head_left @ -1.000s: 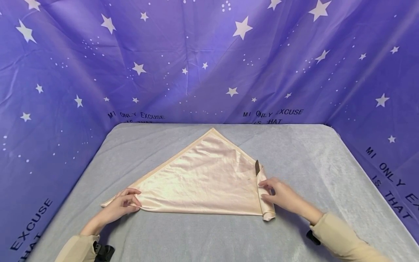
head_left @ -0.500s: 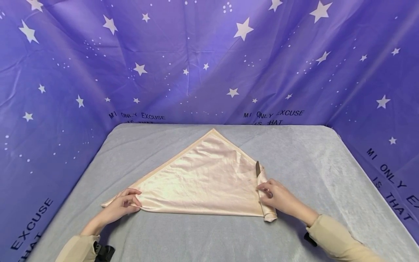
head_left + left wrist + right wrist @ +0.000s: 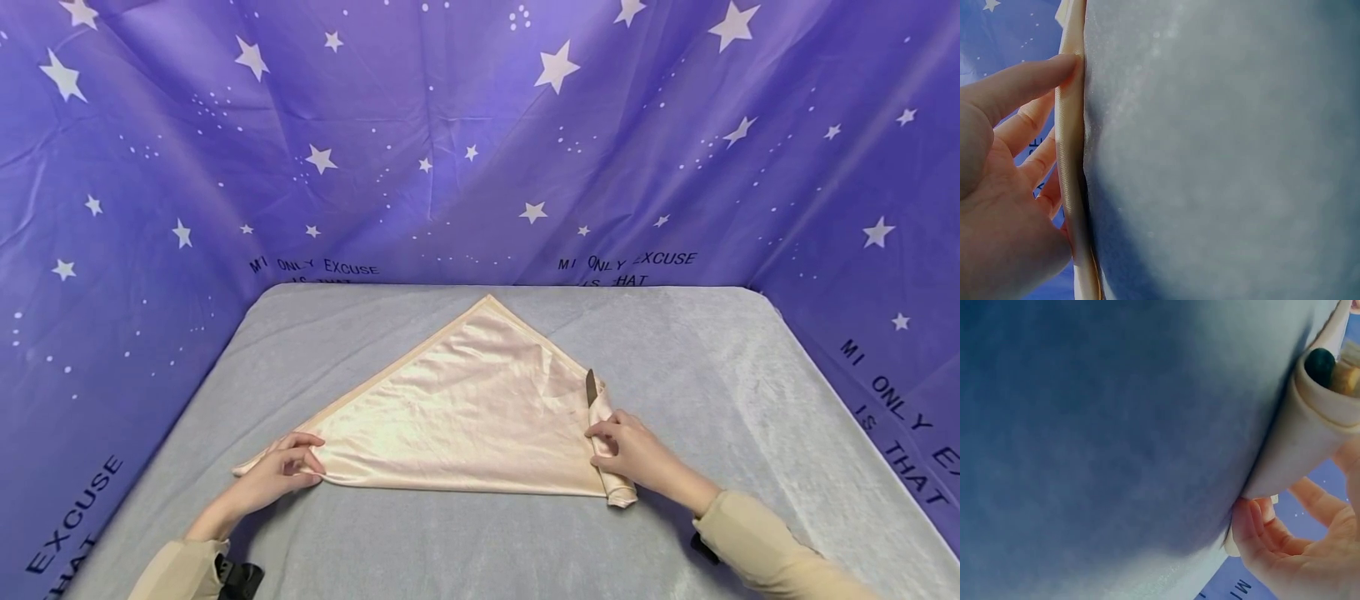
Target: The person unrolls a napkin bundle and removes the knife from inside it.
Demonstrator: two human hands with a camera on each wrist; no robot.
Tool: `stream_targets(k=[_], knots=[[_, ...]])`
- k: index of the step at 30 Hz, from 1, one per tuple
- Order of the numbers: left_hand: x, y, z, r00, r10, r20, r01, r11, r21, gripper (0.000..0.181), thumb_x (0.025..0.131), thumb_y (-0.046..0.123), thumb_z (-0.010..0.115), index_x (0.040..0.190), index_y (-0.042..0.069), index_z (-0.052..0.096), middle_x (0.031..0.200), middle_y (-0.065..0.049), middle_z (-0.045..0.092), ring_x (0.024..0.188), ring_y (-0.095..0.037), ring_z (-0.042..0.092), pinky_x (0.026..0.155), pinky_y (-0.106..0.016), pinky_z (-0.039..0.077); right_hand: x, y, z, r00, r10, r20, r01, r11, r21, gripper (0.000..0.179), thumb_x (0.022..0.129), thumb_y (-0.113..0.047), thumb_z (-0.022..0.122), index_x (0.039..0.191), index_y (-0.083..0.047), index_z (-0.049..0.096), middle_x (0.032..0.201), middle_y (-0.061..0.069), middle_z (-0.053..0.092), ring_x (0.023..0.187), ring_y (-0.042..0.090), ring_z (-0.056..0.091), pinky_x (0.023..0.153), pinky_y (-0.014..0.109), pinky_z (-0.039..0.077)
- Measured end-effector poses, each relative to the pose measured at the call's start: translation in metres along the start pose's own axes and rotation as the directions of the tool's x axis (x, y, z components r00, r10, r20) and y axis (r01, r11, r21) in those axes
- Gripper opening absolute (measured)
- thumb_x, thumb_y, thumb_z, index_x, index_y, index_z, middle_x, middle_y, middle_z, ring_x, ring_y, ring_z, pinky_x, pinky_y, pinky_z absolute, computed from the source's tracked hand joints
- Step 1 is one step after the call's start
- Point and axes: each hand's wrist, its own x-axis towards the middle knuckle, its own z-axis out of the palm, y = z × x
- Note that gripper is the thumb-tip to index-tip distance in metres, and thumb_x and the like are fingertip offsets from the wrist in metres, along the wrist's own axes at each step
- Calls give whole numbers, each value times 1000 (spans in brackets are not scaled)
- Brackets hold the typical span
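A pale pink satin cloth (image 3: 450, 400) lies folded to a point at the far side. Its right side is wound into a narrow roll (image 3: 619, 488), from whose far end a dark, blade-like knife tip (image 3: 591, 387) sticks out. My right hand (image 3: 645, 454) grips this roll with thumb and fingers curled over it. In the right wrist view, a dark round end (image 3: 1320, 367) and a gold-coloured end (image 3: 1346, 380) show inside the roll's near opening. At the cloth's left corner my left hand (image 3: 273, 473) rests on the fabric, fingers loosely bent and thumb at the front edge.
A grey plush cover (image 3: 450, 546) spreads over the table beneath the cloth. Purple curtains (image 3: 480, 100) with white stars and lettering enclose the back and both sides. Black straps with devices (image 3: 238, 577) sit at the wrists.
My right hand has shifted slightly left over the roll, and the roll's near end has moved a little to the right. The left hand stays in place on the cloth.
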Motion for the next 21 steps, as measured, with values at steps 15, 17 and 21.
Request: stream_targets(k=[15, 17, 21], knots=[[1, -1, -1, 1000, -4, 14, 4, 1000, -3, 14, 75, 8, 67, 73, 20, 61, 109, -12, 47, 104, -32, 28, 79, -42, 18, 3, 2, 2, 999, 8, -38, -6, 999, 52, 24, 65, -2, 65, 89, 0, 62, 70, -2, 40, 61, 5, 35, 52, 20, 31], [1, 0, -1, 1000, 4, 7, -4, 1000, -4, 15, 74, 7, 67, 72, 20, 61, 109, -12, 47, 103, -31, 28, 79, -42, 17, 4, 2, 1, 999, 24, -41, -21, 998, 56, 25, 64, -1, 64, 89, 0, 62, 71, -1, 41, 61, 6, 35, 52, 21, 31], [1, 3, -1, 1000, 21, 1, -21, 1000, -12, 15, 73, 5, 67, 72, 19, 62, 108, -13, 47, 102, -31, 29, 79, -42, 16, 3, 0, 1, 997, 73, -38, -71, 996, 61, 30, 60, 0, 63, 91, 0, 63, 73, 0, 41, 62, 9, 37, 53, 22, 31]])
